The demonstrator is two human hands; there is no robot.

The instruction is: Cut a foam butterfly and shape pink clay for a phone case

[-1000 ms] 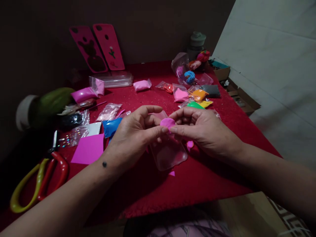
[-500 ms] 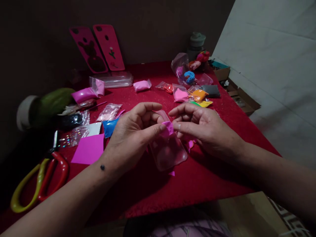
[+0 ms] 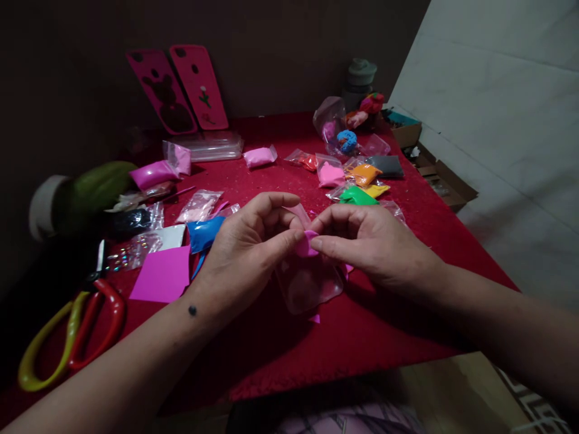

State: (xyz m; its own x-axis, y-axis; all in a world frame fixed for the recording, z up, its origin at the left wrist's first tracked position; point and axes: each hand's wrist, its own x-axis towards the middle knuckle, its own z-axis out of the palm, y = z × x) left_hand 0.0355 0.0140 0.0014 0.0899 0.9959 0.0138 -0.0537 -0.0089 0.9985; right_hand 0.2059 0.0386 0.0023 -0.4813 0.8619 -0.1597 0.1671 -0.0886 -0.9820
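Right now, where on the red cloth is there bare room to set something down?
Bare patches: the near edge of the red cloth, in front of the clear case, and the right side beyond the right hand. Crowded: the left, around the scissors and pink square, and the back, with clay packets.

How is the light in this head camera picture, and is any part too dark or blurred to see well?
In the head view the light is dim and uneven: the pale wall at right is brightest, the left side with the green rounded object sinks into shadow. The small pink clay piece, pinched between the left hand and right hand, stays legible though soft. Edges bend slightly, like wide-lens distortion.
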